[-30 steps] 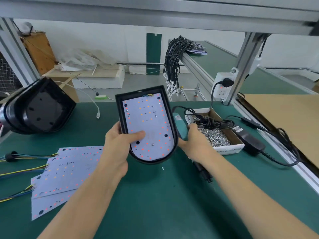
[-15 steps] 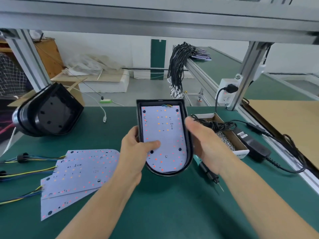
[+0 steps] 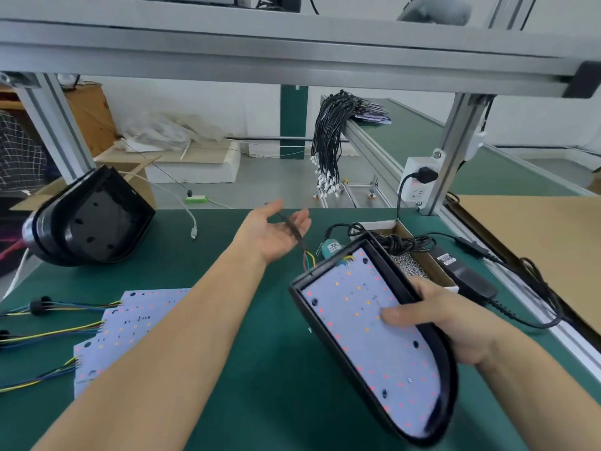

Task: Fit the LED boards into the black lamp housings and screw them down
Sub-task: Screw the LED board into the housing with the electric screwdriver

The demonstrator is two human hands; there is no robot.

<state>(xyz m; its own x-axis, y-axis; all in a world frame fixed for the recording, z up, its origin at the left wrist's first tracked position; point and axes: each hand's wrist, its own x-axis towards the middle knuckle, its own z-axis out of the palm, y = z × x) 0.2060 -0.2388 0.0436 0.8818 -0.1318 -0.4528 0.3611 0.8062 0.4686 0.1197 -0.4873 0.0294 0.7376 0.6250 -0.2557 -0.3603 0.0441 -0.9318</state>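
The right hand (image 3: pixel 455 323) grips the black lamp housing (image 3: pixel 419 336) at its right edge, thumb on the LED board (image 3: pixel 367 330) inside it, and holds it tilted above the green tabletop (image 3: pixel 276 369), near right. The left hand (image 3: pixel 273 232) is farther away, palm up, fingers relaxed and straight (a black cable (image 3: pixel 292 227) crosses them). Spare LED boards (image 3: pixel 130 323) lie at the left.

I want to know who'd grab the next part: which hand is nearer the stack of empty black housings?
Left. The left hand hangs open above the mat to the right of the stack of empty housings; the right hand holds the fitted housing farther right.
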